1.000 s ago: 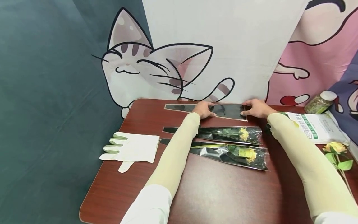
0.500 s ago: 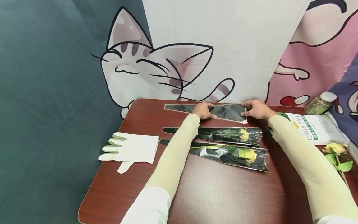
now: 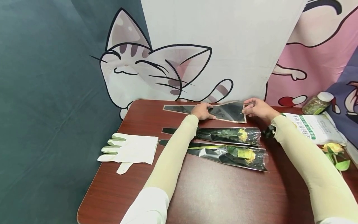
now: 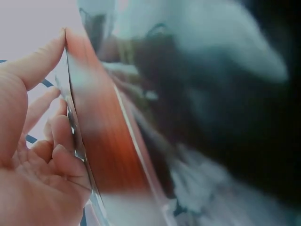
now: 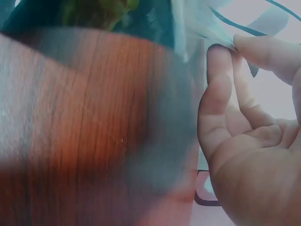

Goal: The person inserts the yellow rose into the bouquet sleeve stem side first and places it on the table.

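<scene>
Along the far table edge lies a tapered dark plastic flower sleeve with clear edges and no flower seen in it. Across its middle rests my left hand, thumb and fingers spread apart; in the left wrist view the thumb touches the plastic edge. At the wide right end, my right hand pinches the sleeve's rim. The right wrist view shows thumb and fingertips meeting on clear film. Nearer me, a sleeved yellow rose and a second sleeved yellow rose with a yellow label lie side by side.
White work gloves lie at the left of the brown table. On the right are a white printed bag, a white-lidded jar and a loose yellow rose. A cat-print cloth hangs behind.
The sleeve's wide end has bulged upward at its far edge. My right fingers have shifted to a pinch on its rim, while my left hand stays nearly still.
</scene>
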{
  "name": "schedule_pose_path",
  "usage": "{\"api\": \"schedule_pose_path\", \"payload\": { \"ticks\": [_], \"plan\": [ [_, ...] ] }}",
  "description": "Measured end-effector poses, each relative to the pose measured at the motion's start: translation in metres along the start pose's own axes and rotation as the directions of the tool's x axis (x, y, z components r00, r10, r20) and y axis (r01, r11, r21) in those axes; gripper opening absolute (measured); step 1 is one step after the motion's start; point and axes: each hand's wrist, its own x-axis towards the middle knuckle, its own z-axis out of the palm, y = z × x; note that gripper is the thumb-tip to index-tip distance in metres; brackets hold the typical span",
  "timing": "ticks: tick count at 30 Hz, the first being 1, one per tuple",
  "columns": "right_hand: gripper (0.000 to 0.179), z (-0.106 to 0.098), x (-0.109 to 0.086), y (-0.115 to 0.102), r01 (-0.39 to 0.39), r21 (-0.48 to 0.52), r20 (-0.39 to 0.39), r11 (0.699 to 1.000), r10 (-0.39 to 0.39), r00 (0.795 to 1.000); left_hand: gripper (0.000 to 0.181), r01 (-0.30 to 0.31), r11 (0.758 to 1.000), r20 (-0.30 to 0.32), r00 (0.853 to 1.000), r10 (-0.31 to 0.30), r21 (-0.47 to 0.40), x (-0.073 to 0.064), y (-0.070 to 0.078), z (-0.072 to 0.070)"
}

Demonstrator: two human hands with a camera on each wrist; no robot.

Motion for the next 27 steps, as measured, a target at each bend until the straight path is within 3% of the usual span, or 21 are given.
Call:
{"api": "schedule_pose_path", "payload": {
  "ticks": [4,8,11,17,21,24,27],
  "plan": [
    [0.050,0.000,-0.002,0.000,-0.052,0.122,0.024,0.991,0.049,0.999,0.069,0.006,1.000,0.006,1.000,-0.006,-0.007,-0.001,-0.001,-0.002],
    [0.026,-0.001,-0.005,-0.003,-0.098,0.178,0.080,0.979,0.085,0.993,0.067,0.011,1.000,0.021,1.000,-0.011,-0.009,-0.001,-0.001,-0.004],
    [0.008,-0.004,-0.007,-0.005,-0.124,0.166,0.116,0.978,0.105,0.988,0.067,0.004,1.000,0.037,0.999,-0.004,0.008,-0.002,0.000,-0.006],
    [0.006,-0.001,-0.007,-0.012,-0.130,0.123,0.139,0.984,0.112,0.984,0.059,-0.016,1.000,0.062,0.998,0.017,-0.005,-0.004,0.008,-0.007],
    [0.006,0.003,-0.008,-0.019,-0.109,0.097,0.145,0.989,0.094,0.985,0.045,-0.098,0.992,0.020,0.995,0.100,-0.085,-0.001,0.019,-0.004],
    [0.007,0.006,-0.008,-0.022,-0.099,0.096,0.141,0.990,0.085,0.986,0.034,-0.170,0.969,-0.027,0.986,0.167,-0.177,0.001,0.031,0.000],
    [0.010,0.007,-0.007,-0.023,-0.096,0.104,0.146,0.990,0.080,0.986,0.027,-0.195,0.944,-0.051,0.981,0.188,-0.266,0.002,0.044,0.007]
  ]
}}
